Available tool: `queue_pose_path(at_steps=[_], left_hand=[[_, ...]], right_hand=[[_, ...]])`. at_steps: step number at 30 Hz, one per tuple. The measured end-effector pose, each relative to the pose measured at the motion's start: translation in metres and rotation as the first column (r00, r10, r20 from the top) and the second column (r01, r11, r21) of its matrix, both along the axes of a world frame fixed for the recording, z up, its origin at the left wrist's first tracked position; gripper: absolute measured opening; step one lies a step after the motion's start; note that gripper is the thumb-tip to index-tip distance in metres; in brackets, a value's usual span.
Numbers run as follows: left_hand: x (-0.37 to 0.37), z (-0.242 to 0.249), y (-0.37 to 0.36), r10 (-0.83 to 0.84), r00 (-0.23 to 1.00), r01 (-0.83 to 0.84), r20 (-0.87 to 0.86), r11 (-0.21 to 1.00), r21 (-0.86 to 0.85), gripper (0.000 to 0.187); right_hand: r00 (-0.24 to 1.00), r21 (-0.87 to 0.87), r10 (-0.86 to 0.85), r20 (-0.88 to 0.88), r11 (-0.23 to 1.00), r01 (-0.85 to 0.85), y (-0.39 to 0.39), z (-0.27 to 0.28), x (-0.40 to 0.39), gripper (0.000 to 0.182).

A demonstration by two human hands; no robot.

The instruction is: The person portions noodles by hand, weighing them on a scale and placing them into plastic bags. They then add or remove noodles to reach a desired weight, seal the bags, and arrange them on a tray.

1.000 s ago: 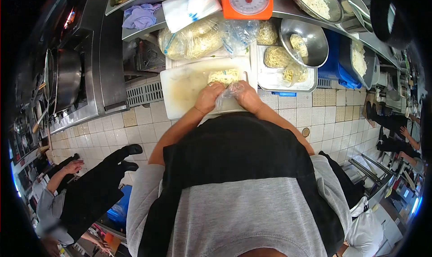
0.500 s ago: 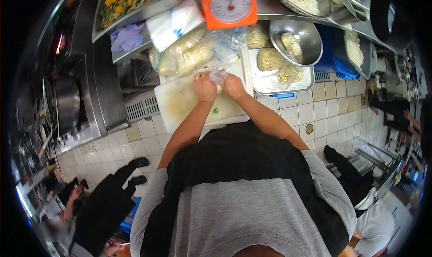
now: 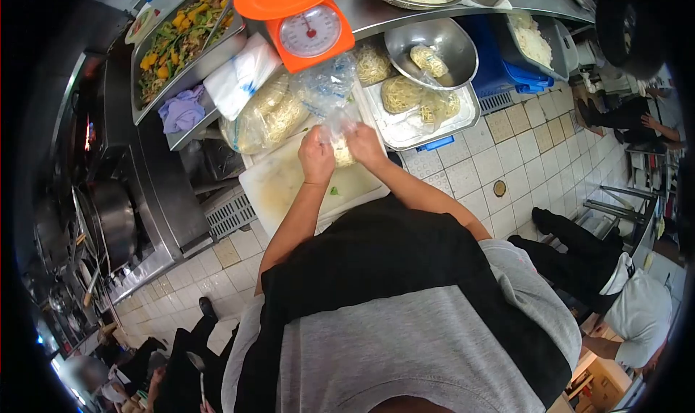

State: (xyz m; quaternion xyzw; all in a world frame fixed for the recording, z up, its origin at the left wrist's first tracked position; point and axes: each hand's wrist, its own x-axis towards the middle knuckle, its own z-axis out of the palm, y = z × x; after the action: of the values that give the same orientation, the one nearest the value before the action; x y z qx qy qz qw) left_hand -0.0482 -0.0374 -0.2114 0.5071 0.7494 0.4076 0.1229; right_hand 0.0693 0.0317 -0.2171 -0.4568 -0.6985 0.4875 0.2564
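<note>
Between my two hands is a clear plastic bag (image 3: 343,153) with pale, noodle-like food in its lower part, just above the white cutting board (image 3: 289,188). My left hand (image 3: 316,154) pinches the bag's left side near the top. On the opposite side, my right hand (image 3: 364,145) has its fingers closed on the plastic. A bit of green leaf (image 3: 334,191) lies on the board below the bag. Beyond my hands sits a large clear bag of pale noodles (image 3: 271,116), with crumpled clear plastic bags (image 3: 324,87) beside it.
An orange dial scale (image 3: 311,33) stands ahead. To the right, a metal tray (image 3: 463,120) carries bagged noodles, with a steel bowl (image 3: 463,47) overlapping it. A pan of cooked vegetables (image 3: 239,26) and a purple cloth (image 3: 181,110) are at left. Other people stand behind on both sides.
The view has turned and shifted, so the scale and trays appear further left. My hands have moved apart slightly along the bag, and its filled lower part now shows more between them.
</note>
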Motion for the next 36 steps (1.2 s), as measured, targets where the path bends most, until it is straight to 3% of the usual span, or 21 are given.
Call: queue_pose_path(at_steps=[1,2,3,4,5,9,11,12,15,17,18,20,21,22,24,26,28,30,31,34,36], left_hand=[[0.002,0.004,0.000,0.033,0.978,-0.040,0.208,0.999,0.029,0.014],[0.010,0.012,0.002,0.051,0.978,-0.057,0.202,0.998,0.026,0.014],[0.019,0.022,0.005,0.100,0.794,-0.170,0.600,0.984,0.061,0.018],[0.023,0.026,0.005,0.089,0.459,-0.283,0.884,0.958,0.051,0.024],[0.022,0.026,0.004,0.072,0.209,-0.270,0.975,0.963,-0.013,0.034],[0.021,0.035,0.008,0.069,0.216,-0.278,0.974,0.961,-0.006,0.031],[0.023,0.040,0.016,0.081,0.300,-0.369,0.950,0.929,0.037,0.027],[0.024,0.042,0.019,0.078,0.299,-0.366,0.951,0.930,0.039,0.027],[0.016,0.043,0.021,0.129,0.471,-0.348,0.873,0.936,0.050,0.023],[0.008,0.038,0.023,0.173,0.681,-0.294,0.712,0.955,0.049,0.021],[0.006,0.040,0.024,0.162,0.679,-0.283,0.716,0.958,0.053,0.021],[0.009,0.049,0.024,0.207,0.848,-0.241,0.488,0.971,0.006,0.021],[0.013,0.050,0.026,0.197,0.847,-0.229,0.493,0.973,0.005,0.021],[0.018,0.051,0.029,0.236,0.866,-0.231,0.440,0.971,-0.065,0.022],[0.026,0.045,0.041,0.260,0.885,-0.227,0.387,0.965,-0.129,0.023],[0.036,0.025,0.051,0.250,0.852,-0.286,0.461,0.958,0.009,0.032],[0.053,0.040,0.054,0.228,0.818,-0.242,0.528,0.969,-0.044,0.038],[0.065,0.042,0.057,0.207,0.782,-0.189,0.588,0.978,-0.093,0.046],[0.070,0.036,0.059,0.174,0.803,-0.140,0.570,0.985,-0.103,0.050],[0.075,0.049,0.073,0.076,0.761,-0.043,0.644,0.997,-0.066,0.055],[0.070,0.056,0.077,0.067,0.780,0.021,0.623,0.991,-0.133,0.054]], right_hand=[[0.992,0.089,-0.058,-0.111,0.994,0.068,0.000,0.015,-0.002,0.035],[0.992,0.085,-0.041,-0.117,0.995,0.051,0.004,0.030,-0.001,0.035],[0.999,0.227,0.028,-0.031,0.974,-0.021,0.009,0.045,0.001,0.034],[0.995,0.359,0.080,0.061,0.928,-0.096,0.011,0.053,0.003,0.034],[0.997,0.407,0.061,0.047,0.910,-0.075,0.010,0.055,0.004,0.033],[0.991,0.457,0.107,-0.084,0.888,-0.058,0.003,0.069,0.010,0.033],[0.995,0.323,0.059,-0.075,0.946,-0.031,0.001,0.074,0.013,0.030],[0.996,0.325,0.056,-0.074,0.945,-0.029,0.001,0.072,0.015,0.030],[0.981,0.177,0.082,-0.177,0.983,-0.050,0.000,0.069,0.026,0.024],[0.985,0.207,0.015,-0.175,0.978,0.021,0.002,0.083,0.039,0.017],[0.985,0.213,0.005,-0.170,0.977,0.032,0.002,0.094,0.046,0.017],[0.984,0.562,0.026,-0.174,0.823,0.078,0.000,0.111,0.062,0.019],[0.960,0.591,0.244,-0.135,0.798,-0.119,-0.004,0.103,0.067,0.033],[0.964,0.590,0.232,-0.131,0.799,-0.112,-0.010,0.103,0.066,0.033],[0.948,0.628,0.293,0.124,0.717,-0.304,-0.017,0.103,0.060,0.044],[0.947,0.615,0.285,0.149,0.723,-0.315,-0.008,0.089,0.064,0.050],[0.941,0.595,0.294,0.167,0.731,-0.334,0.003,0.084,0.069,0.057],[0.875,0.200,0.395,0.279,0.868,-0.455,0.018,0.081,0.078,0.069],[0.874,0.197,0.399,0.278,0.867,-0.458,0.030,0.080,0.084,0.069],[0.895,-0.188,0.447,0.005,0.879,-0.438,0.085,0.074,0.112,0.076],[0.934,0.034,0.342,0.106,0.937,-0.347,0.136,0.055,0.135,0.075]])
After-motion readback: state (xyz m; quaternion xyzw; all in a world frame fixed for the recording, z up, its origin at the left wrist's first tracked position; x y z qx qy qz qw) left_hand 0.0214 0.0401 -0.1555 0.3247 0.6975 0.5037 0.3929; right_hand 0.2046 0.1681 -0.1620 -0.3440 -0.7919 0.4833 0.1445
